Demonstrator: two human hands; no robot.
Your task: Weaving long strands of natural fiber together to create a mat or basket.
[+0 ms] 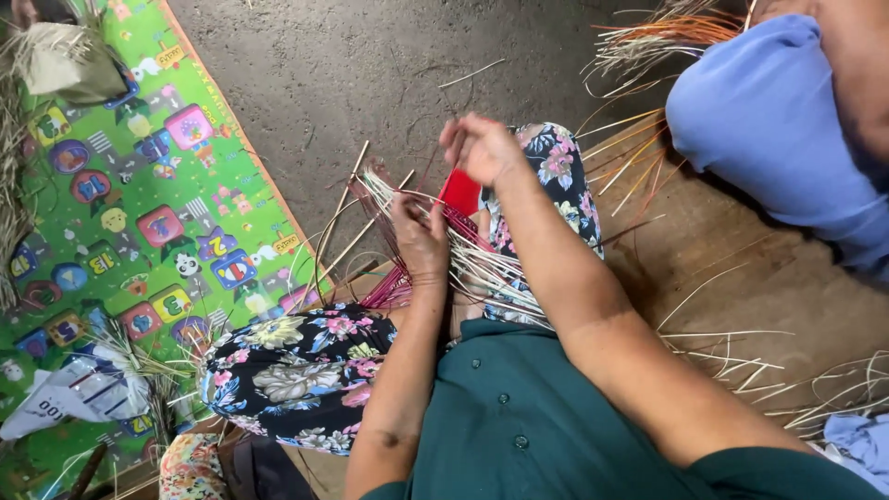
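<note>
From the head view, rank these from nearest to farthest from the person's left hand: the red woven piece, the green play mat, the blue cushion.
Measured from the left hand:
1. Red woven piece – just above and right of the hand, between the two hands.
2. Green play mat – off to the left on the floor, its orange edge closest.
3. Blue cushion – far right, upper corner, beyond the right hand.
</note>
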